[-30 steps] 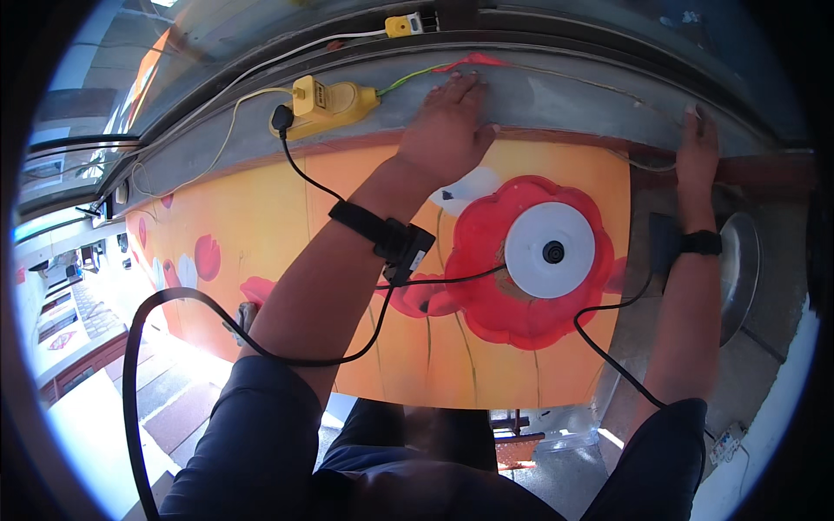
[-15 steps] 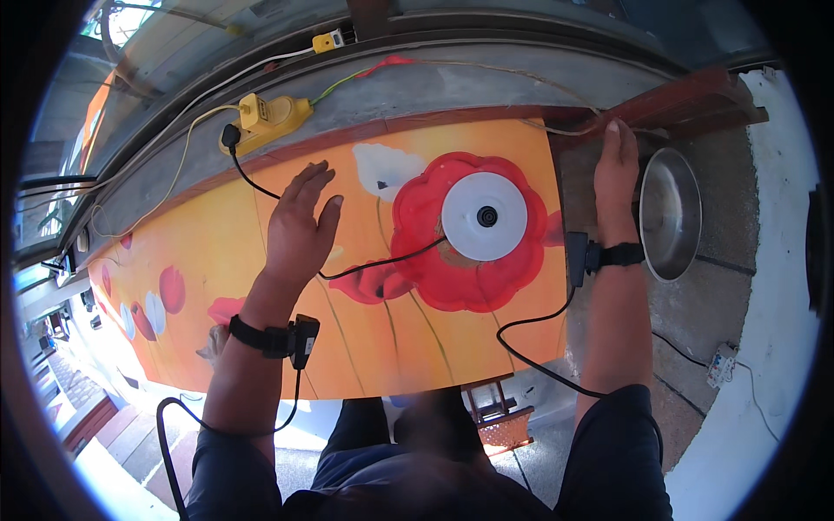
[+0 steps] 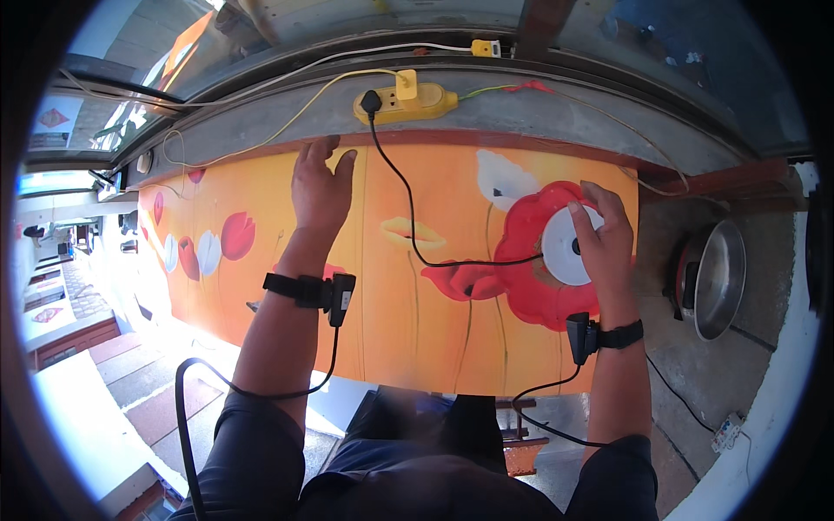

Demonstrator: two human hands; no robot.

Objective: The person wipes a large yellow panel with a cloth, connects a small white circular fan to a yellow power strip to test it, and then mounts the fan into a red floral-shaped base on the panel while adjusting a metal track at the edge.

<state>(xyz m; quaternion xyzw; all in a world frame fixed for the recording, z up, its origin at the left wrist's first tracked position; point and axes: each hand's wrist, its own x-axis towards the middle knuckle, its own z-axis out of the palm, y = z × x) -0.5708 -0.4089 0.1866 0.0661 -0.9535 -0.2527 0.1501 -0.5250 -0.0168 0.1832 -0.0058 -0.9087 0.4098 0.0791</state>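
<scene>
A table is covered with an orange cloth printed with red and white flowers. My left hand lies flat on the cloth near its far edge, fingers apart and holding nothing. My right hand rests over a white round disc lying on the big red flower, its fingers curled around the disc's rim. A black cord runs from the disc to a yellow power strip. Both wrists wear black bands with small devices and cables.
The power strip lies on a grey concrete ledge behind the table, with thin wires along it. A metal pot stands on the floor to the right of the table. A white socket block lies on the floor at lower right.
My left hand drew back from the far ledge onto the cloth. My right hand moved from the table's right edge onto the white disc.
</scene>
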